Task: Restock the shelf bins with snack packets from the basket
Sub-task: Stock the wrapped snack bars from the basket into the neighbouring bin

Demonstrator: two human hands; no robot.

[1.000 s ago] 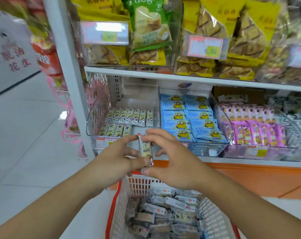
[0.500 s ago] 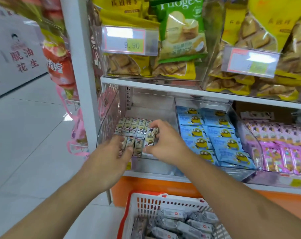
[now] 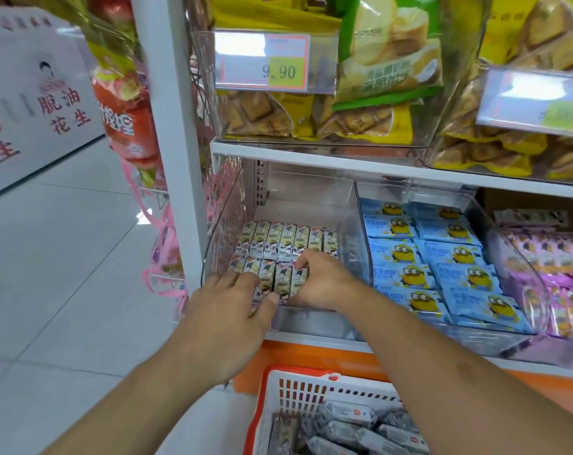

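Clear plastic walls frame the shelf bin (image 3: 227, 224) at the left end of the lower shelf (image 3: 409, 177), and two rows of small cream snack packets (image 3: 278, 239) lie on its floor. The back row runs nearly the bin's full width; the front row, along the front lip, stops short of the right wall, so there is bare floor at the front right corner.

Both hands are inside the bin's front edge. The right hand (image 3: 324, 284) has its fingers curled over the last packet (image 3: 299, 282) in the front row, pinching it by its top end as it settles in. The left hand (image 3: 226, 310) lies flat and relaxed, fingers spread across the packets at the front left, thumb reaching towards the lip, gripping nothing.

Below the shelf, the red-and-white basket (image 3: 298, 389) holds many more grey-wrapped packets (image 3: 350, 431), so by my judgement the restocking is far from finished.

The risks look modest. A packet set down at a slant could ride up on its neighbour and skew the row. If the left hand lifts carelessly, it may drag loose packets out of line or over the low front lip. The wrappers look slippery, so the pinched one could slide as the fingers let go.
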